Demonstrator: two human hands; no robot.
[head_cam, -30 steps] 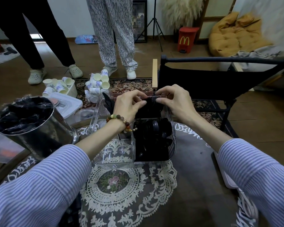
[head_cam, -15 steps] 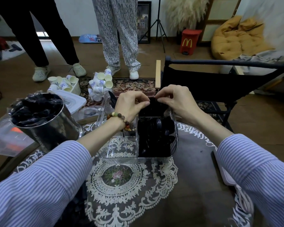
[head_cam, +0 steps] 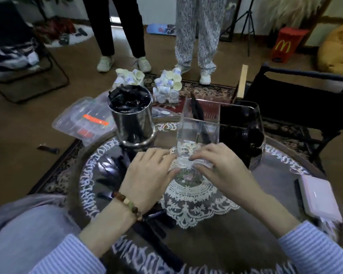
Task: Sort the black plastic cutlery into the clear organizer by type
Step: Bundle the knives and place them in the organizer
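You sit at a round table (head_cam: 275,196) with a lace mat (head_cam: 194,196) on it, and the clear organizer (head_cam: 222,127) stands in the middle, its right part packed with black cutlery (head_cam: 242,127) and a few pieces in its left part. A shiny metal can (head_cam: 132,121) with more black pieces stands just left of it. Your left hand (head_cam: 149,175) and right hand (head_cam: 220,171) are close together at the near edge of the organizer, fingers lying on it, but the blur hides whether they grip it.
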